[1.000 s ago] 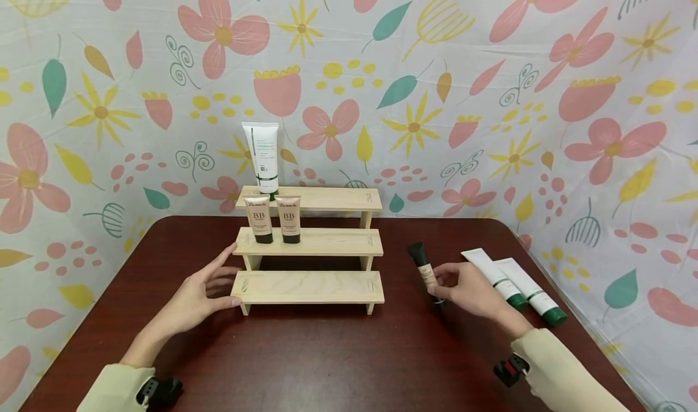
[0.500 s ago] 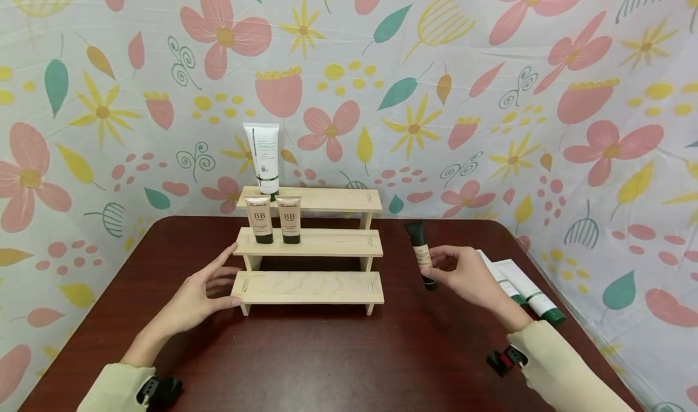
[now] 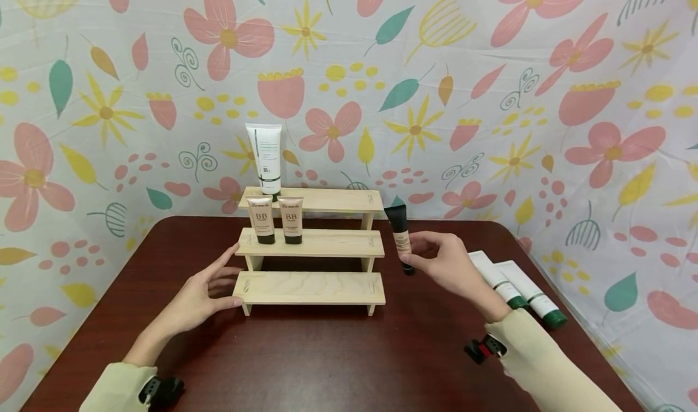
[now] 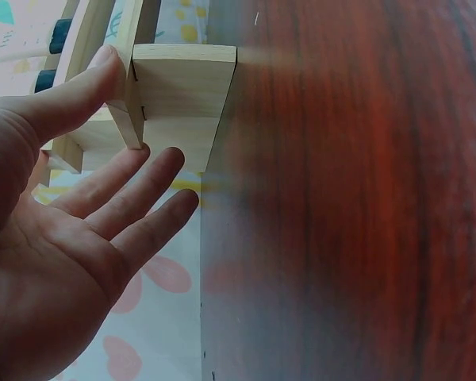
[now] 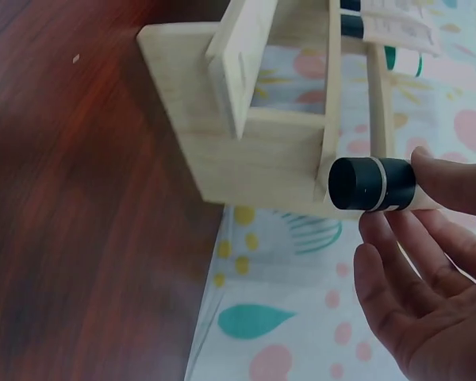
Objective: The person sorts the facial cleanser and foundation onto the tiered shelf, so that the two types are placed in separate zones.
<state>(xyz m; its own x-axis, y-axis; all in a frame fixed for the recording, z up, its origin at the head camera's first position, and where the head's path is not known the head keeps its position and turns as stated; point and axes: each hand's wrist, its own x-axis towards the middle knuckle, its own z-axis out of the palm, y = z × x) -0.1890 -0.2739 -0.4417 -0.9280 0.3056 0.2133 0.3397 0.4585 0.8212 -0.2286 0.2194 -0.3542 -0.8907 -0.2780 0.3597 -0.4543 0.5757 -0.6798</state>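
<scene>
Pinched in the right hand (image 3: pixel 443 262), a small tube (image 3: pixel 401 237) tilts cap down, right of the wooden shelf (image 3: pixel 313 285). Spread out, the left hand (image 3: pixel 192 298) touches the shelf's left side, maybe to keep it still. Two white tubes (image 3: pixel 529 292) lie at right. Farther, two BB tubes (image 3: pixel 292 219) stand on their caps, perhaps for steadiness, with one tall white tube (image 3: pixel 267 157) behind.

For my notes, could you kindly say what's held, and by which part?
The right hand pinches a tube by its lower half; the left hand touches the stand.
</scene>
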